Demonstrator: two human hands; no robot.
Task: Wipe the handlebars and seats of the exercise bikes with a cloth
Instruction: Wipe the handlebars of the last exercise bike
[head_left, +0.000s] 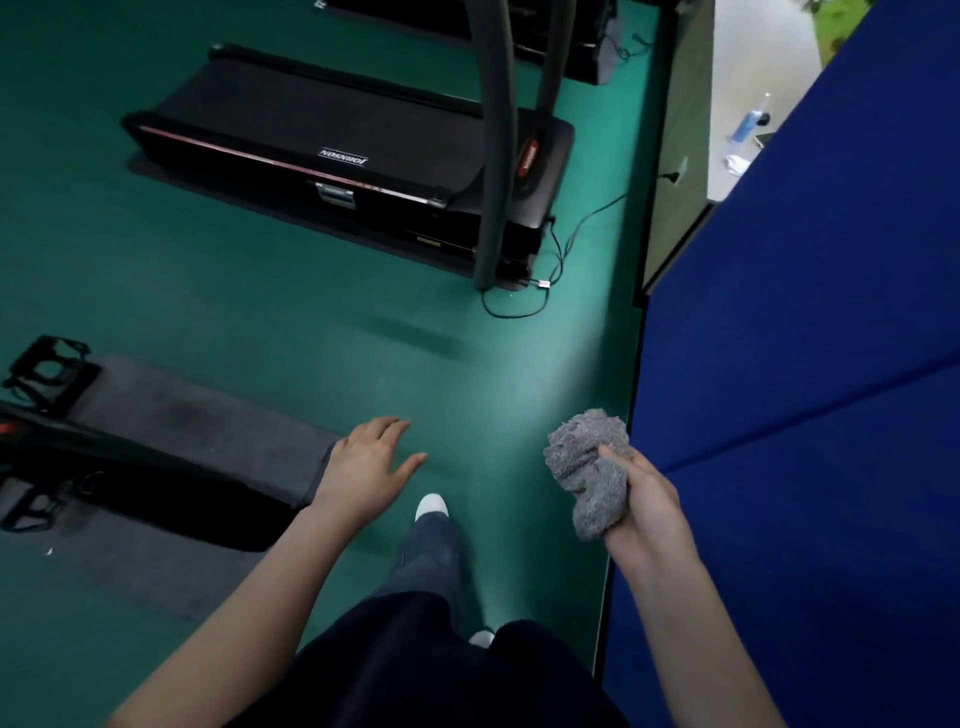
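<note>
My right hand (644, 506) holds the grey fluffy cloth (589, 467), bunched into a wad. My fingers are curled round its lower part, and the rest sticks up above my thumb. My left hand (371, 467) is released, palm down with the fingers spread and relaxed. It holds nothing and hangs over the green floor (234, 291).

The exercise bike (104, 452) is at the near left, and only its low dark frame shows. One pedal (44, 374) is on its far side, and another lies at the left edge nearer to me. The bike stands on a grey mat (171, 410), and my left hand hovers just past the right end of that mat. The cloth is well apart from the bike, over to the right.

Below my hands I see my dark top, a leg in jeans and a white shoe (431, 505) set forward on the floor.

Farther off stands a black treadmill (332, 140) with grey uprights. A thin black cable (566, 244) loops on the floor at its right end. A blue padded panel (805, 364) fills the right side, close beside my right arm. Past its far edge, a blue spray bottle (748, 122) rests on a pale surface.
</note>
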